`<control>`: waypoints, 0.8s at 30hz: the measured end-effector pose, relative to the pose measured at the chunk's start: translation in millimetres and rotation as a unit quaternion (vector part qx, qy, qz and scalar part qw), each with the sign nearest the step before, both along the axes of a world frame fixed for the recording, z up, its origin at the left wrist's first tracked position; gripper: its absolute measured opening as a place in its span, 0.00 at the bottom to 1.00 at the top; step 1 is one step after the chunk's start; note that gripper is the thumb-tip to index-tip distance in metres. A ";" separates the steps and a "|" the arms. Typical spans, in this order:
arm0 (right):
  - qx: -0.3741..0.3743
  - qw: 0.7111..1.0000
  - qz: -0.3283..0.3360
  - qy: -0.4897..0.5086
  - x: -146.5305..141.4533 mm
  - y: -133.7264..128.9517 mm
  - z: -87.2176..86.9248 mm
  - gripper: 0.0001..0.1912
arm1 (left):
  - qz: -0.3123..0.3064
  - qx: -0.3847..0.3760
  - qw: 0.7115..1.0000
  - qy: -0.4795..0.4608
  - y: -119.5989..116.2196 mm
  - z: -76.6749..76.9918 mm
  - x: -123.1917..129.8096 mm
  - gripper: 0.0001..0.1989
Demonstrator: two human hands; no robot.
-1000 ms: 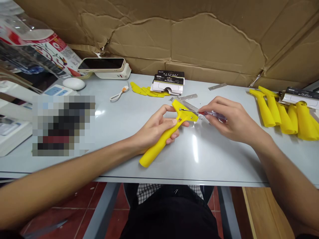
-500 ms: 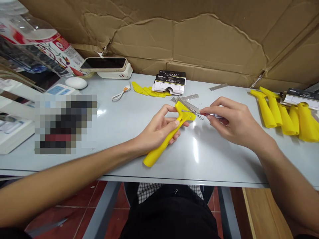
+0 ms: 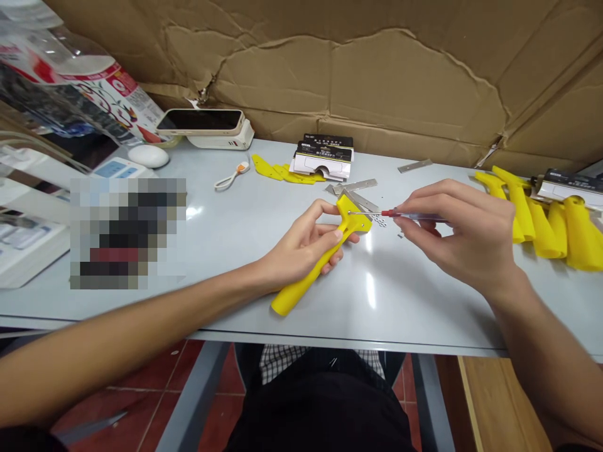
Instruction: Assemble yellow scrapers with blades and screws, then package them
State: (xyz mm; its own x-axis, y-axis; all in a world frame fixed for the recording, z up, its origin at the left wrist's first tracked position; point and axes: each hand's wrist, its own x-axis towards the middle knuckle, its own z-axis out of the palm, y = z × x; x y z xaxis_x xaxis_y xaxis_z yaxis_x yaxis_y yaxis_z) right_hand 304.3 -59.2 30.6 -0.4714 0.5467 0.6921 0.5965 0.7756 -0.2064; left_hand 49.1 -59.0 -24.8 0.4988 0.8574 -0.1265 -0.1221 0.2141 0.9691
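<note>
My left hand (image 3: pixel 313 242) grips a yellow scraper handle (image 3: pixel 301 285) just below its wide head, its lower end pointing toward the table's front edge. Pinched between the fingers of my right hand (image 3: pixel 456 232) is a screwdriver (image 3: pixel 389 213) with a thin shaft and a red collar. Its tip meets the scraper head at a screw; a second small screw or hole shows lower on the head. Just behind the head lie several metal blades (image 3: pixel 360 185). Small nuts (image 3: pixel 379 220) are clustered beside it, partly covered by the screwdriver, and another small metal piece (image 3: pixel 401 235) lies near my right fingers.
Yellow plates (image 3: pixel 266 167) and black-and-white boxes (image 3: pixel 325 160) sit at the back. Several yellow handles (image 3: pixel 541 229) lie at the right. A phone (image 3: pixel 200 120), white mouse (image 3: pixel 148 156) and plastic bottle (image 3: pixel 108 88) stand at the left. Cardboard (image 3: pixel 414 81) walls the rear.
My right hand has moved right and drawn back along the screwdriver, showing more of its red collar and handle. The scraper handle stays in my left hand, nearly still.
</note>
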 end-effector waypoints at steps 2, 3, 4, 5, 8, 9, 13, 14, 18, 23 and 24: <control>0.019 1.000 -0.003 -0.003 -1.5 -1.3 -2.0 0.10 | -0.002 -0.001 1.000 -0.002 0.1 0.3 0.1 0.09; 0.027 1.000 -0.002 -0.009 -2.0 -1.8 -3.3 0.10 | -0.002 -0.003 1.000 -0.005 0.2 0.7 0.0 0.09; 0.032 0.999 0.002 -0.017 -2.3 -2.4 -4.6 0.10 | -0.001 -0.004 1.000 -0.007 0.3 1.1 0.0 0.09; 0.034 0.999 0.008 -0.025 -2.4 -3.1 -5.6 0.10 | 0.000 -0.006 1.000 -0.009 0.3 1.7 -0.1 0.09; 0.030 0.999 0.012 -0.041 -1.8 -6.2 -6.3 0.11 | 0.002 -0.011 1.000 -0.011 0.3 3.3 -0.4 0.09; 0.026 0.999 0.006 -0.046 -1.4 -7.5 -5.7 0.11 | 0.002 -0.012 1.000 -0.013 0.3 3.6 -0.4 0.10; 0.019 0.998 -0.020 -0.048 -1.2 -11.8 -3.0 0.09 | 0.003 -0.023 0.999 -0.028 0.3 3.6 -0.6 0.11; 0.022 0.998 -0.024 -0.044 -1.4 -12.1 -2.9 0.09 | 0.002 -0.026 0.999 -0.032 0.3 3.2 -0.7 0.12; 0.019 0.998 -0.026 -0.054 -1.3 -9.7 -4.2 0.08 | -0.010 -0.027 0.999 -0.042 0.6 1.7 -1.1 0.13; 0.009 0.997 0.014 -0.079 1.7 -6.9 -6.0 0.11 | -0.006 -0.035 0.998 -0.054 1.9 0.6 -0.9 0.14; 0.008 0.997 0.016 -0.081 2.3 -6.9 -6.3 0.11 | -0.005 -0.036 0.998 -0.055 2.2 0.5 -0.8 0.14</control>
